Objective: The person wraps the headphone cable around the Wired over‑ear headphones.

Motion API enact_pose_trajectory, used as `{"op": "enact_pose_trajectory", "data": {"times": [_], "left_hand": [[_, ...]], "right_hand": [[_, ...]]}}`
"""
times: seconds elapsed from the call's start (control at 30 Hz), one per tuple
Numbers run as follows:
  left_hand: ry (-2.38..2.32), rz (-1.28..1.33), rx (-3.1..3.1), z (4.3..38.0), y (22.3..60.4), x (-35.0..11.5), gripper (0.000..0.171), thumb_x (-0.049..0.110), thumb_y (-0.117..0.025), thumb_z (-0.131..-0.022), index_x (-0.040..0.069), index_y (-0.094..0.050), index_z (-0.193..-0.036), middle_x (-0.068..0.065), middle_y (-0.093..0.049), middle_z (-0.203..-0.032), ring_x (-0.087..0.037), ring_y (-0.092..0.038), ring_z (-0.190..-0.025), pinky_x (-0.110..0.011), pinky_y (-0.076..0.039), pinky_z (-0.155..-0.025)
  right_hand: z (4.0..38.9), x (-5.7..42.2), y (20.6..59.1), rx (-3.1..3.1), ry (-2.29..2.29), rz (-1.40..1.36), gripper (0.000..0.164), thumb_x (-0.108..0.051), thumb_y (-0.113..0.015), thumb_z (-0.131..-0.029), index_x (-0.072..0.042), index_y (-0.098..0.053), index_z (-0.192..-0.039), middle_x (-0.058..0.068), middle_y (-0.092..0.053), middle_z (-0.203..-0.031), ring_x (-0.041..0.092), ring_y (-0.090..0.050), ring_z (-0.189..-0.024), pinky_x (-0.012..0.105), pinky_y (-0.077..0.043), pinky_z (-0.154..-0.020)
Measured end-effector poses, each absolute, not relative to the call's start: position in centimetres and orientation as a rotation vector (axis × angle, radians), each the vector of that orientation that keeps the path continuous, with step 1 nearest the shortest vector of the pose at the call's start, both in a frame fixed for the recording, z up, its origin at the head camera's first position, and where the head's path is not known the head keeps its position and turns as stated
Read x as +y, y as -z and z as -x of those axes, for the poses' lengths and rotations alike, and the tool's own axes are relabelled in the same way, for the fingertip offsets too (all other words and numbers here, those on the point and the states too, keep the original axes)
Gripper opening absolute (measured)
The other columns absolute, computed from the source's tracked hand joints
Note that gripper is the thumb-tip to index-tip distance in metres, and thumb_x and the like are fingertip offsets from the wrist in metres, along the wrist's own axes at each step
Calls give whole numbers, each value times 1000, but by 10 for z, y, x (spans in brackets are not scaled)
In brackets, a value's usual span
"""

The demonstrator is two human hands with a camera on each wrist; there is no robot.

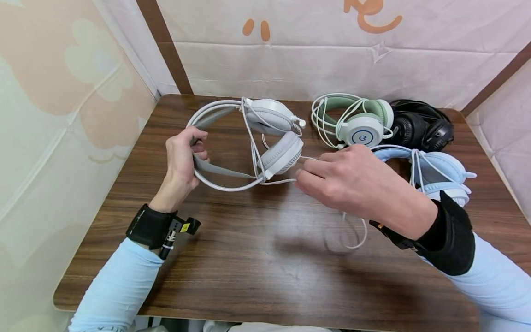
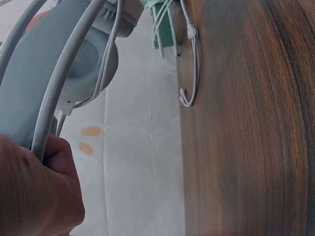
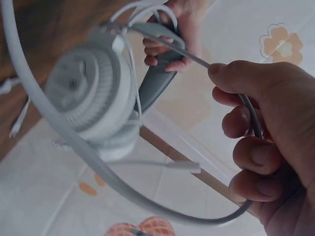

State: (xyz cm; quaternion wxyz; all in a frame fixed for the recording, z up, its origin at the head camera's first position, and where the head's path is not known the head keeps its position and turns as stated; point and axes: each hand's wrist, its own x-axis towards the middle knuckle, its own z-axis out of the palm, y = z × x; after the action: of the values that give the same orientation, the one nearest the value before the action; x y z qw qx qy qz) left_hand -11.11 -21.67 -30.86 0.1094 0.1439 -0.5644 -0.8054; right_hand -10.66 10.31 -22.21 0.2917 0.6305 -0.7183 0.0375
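Note:
A pair of white headphones (image 1: 282, 157) with grey padding is held above the table, its ear cups pointing right. My left hand (image 1: 181, 154) grips the headband (image 2: 63, 73) at the top of its arc. White cable (image 3: 189, 58) is wrapped across the sides of the headband near the ear cups. To the right of the ear cups, my right hand (image 1: 348, 177) holds a stretch of this cable between thumb and curled fingers, as the right wrist view shows. A loose loop of cable (image 1: 362, 237) hangs below the right hand.
Green-and-white headphones (image 1: 365, 131) and black headphones (image 1: 439, 133) lie at the back right of the wooden table (image 1: 249, 258). Light blue headphones (image 1: 444, 166) lie in front of them, partly behind my right wrist. A patterned cloth wall (image 1: 290, 69) stands behind the table.

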Motion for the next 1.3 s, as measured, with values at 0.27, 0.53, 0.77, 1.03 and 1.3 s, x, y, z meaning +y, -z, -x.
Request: {"op": "enact_pose_trajectory", "data": {"times": [0.27,0.53,0.77,1.03,1.3], "left_hand": [[2317,-443,-1754,109,307,-217,23,7,-56,-88,10,-50,-66,8,-28,-55,-5,-32,-44,-19,-30,-44],[2211,-420,-1920,107,306,-219,30,9,-60,-89,13,-47,-62,9,-32,-55,-7,-32,-44,-21,-28,-45],[2056,-266,-2193,104,307,-217,28,11,-60,-90,13,-51,-64,6,-33,-56,-10,-33,-48,-25,-28,-49],[2241,-79,-2272,100,304,-217,11,6,-53,-88,1,-60,-83,7,-31,-58,-10,-26,-50,-25,-24,-48],[2350,53,-2321,100,309,-214,20,3,-49,-81,3,-68,-87,8,-42,-57,-8,-25,-51,-23,-22,-49]], "right_hand": [[109,106,211,-1912,5,-1645,16,1,-49,-96,-5,-52,-81,2,-48,-69,21,-55,-58,33,-36,-42],[116,115,195,-1918,-55,-1687,16,6,-47,-93,-4,-59,-90,3,-51,-76,18,-55,-63,35,-45,-48],[128,118,182,-1873,-62,-1663,20,5,-47,-94,-10,-58,-89,1,-44,-72,12,-42,-54,32,-31,-40],[153,109,178,-1906,-249,-1653,8,-17,-68,-98,-11,-73,-95,2,-55,-72,11,-48,-52,33,-42,-45],[199,92,191,-2035,-410,-1609,9,-15,-74,-93,-13,-79,-100,3,-65,-75,11,-49,-55,23,-36,-54]]}}
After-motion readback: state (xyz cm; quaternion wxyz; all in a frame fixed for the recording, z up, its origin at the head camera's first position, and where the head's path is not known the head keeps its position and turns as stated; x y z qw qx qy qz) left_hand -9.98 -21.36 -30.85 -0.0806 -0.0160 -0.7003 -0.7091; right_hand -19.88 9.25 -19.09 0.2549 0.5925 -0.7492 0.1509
